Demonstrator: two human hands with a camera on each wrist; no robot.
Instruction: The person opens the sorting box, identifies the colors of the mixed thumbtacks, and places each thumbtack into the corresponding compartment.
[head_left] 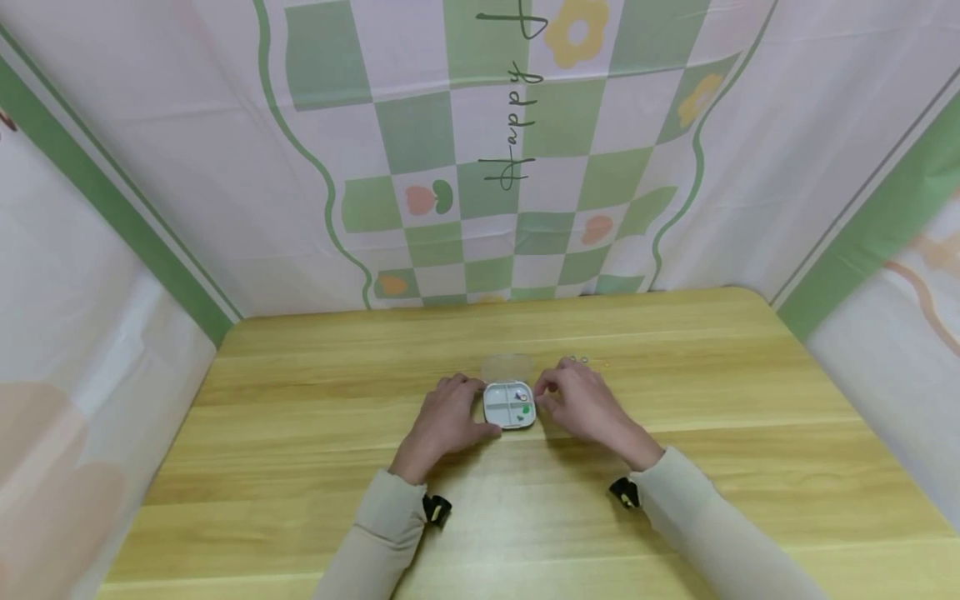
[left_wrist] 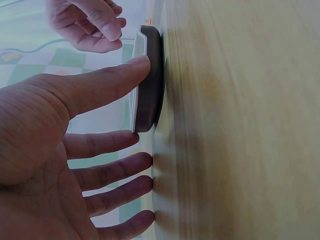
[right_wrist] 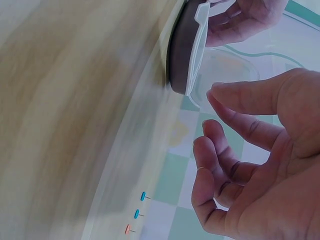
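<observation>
Head view caught a small rounded-square box with a white four-compartment tray and dark brown outer shell on a light yellow wood-grain table, between the person's two hands. Its clear plastic lid was folded open along the far side. Tiny pieces lay in the two right-hand compartments, among them a green one in the near-right one; the rest were too small to make out.

The left hand held the box by its left end, thumb on the near side and forefinger at the far-left corner, while the other three fingers stretched out beside it toward the tabletop. At the right edge of the box, the right hand had its thumb and forefinger tips together; whether something small lay between them could not be told.

Past the right hand, two blue flat-headed thumbtacks and one orange-red thumbtack sat on their heads in a row, points up. Beige sleeves covered both forearms. Behind the table hung a white cloth with green checks and flowers.
</observation>
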